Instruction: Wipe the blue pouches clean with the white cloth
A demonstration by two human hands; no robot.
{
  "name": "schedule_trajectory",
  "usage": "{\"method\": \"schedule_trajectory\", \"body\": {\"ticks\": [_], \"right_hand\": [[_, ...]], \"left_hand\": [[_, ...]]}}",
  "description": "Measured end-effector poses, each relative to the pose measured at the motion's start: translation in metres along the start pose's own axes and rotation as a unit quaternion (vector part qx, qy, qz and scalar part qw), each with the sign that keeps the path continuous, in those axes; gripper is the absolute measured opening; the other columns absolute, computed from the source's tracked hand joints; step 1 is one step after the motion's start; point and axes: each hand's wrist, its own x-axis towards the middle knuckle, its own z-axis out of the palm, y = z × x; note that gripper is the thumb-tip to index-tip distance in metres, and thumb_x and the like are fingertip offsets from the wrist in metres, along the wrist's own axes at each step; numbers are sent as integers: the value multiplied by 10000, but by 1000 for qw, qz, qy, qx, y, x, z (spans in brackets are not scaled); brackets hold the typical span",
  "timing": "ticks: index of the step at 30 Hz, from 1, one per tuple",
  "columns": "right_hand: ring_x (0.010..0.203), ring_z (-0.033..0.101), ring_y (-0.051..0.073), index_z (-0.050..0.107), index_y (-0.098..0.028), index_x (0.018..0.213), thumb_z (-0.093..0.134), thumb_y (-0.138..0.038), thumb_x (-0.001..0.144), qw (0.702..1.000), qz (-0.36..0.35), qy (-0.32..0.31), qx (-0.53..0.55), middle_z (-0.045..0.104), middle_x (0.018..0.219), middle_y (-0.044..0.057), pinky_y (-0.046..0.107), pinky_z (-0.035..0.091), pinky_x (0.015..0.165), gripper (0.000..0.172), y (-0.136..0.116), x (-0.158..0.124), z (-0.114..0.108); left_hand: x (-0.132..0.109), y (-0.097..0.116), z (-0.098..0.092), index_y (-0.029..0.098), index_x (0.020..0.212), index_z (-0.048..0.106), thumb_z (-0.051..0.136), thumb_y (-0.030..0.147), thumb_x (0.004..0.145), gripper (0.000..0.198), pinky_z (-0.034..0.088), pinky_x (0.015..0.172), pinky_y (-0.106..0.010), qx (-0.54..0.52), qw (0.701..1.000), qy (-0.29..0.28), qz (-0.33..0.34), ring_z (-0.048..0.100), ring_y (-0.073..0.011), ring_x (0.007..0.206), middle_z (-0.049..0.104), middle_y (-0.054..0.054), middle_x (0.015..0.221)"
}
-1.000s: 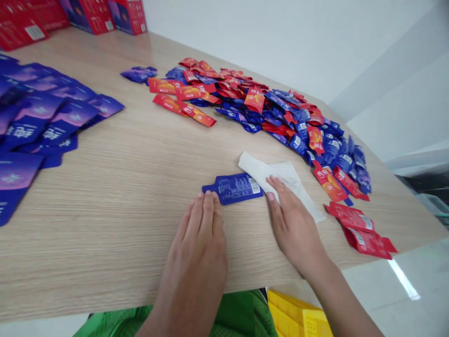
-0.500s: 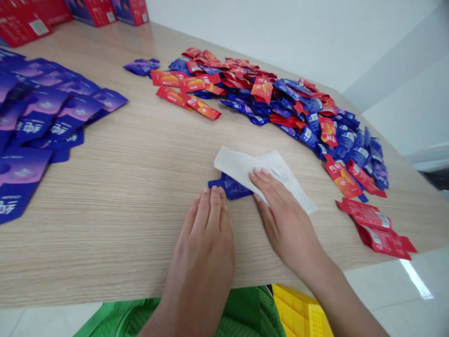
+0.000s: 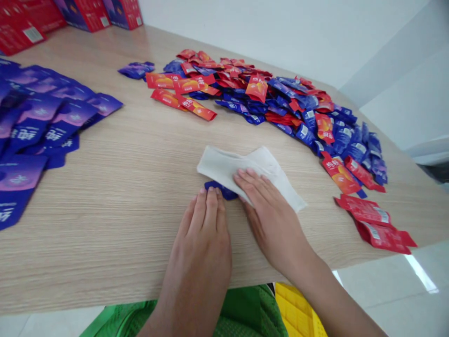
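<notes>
Tabletop (image 3: 105,224) beneath hands (image 3: 204,250) (image 3: 272,219), white cloth (image 3: 253,161), blue sachet (image 3: 229,193)

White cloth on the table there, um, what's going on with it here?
A person is working at a table with both hands. The right-hand grip lies on the white cloth, which covers most of a small blue packet. The left-hand grip has its fingertips at the packet's narrow end. Beyond the cloth is a mixed heap of red and blue packets, and purple-blue pouches overlap over on the left.
</notes>
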Motion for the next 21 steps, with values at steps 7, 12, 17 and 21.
{"method": "schedule_trajectory", "body": {"ticks": [7,12,17,21], "right_hand": [[1538,550,290,587,-178,1575,404,-358,1162,987,129,99,-10,623,1604,140,578,424,1302,486,24,-11,-20],[1618,429,200,551,-246,1612,383,-211,1143,998,-18,10,55,542,1687,49,493,359,1356,500,-17,10,-4],[1581,494,263,590,-133,1569,418,-234,1141,999,33,25,-18,579,1645,137,557,372,1340,472,17,0,-5],[1503,588,321,607,-68,1541,409,-337,1157,988,120,93,-32,635,1572,210,587,445,1285,508,28,-5,-14]], "left_hand": [[-2,4,4,-96,1429,597,417,18,916,556,644,1099,-522,2,1000,-9,-17,688,-394,1360,690,-278,1466],[0,3,1,-73,1378,654,369,9,912,552,645,1094,-525,6,1000,-6,-5,700,-391,1344,726,-277,1410],[3,2,2,-73,1386,648,391,23,916,544,671,1041,-506,2,1000,7,-14,721,-387,1311,730,-265,1411],[2,3,4,-85,1402,631,406,26,916,547,660,1064,-512,-4,1000,4,-24,711,-397,1324,727,-267,1415]]}}
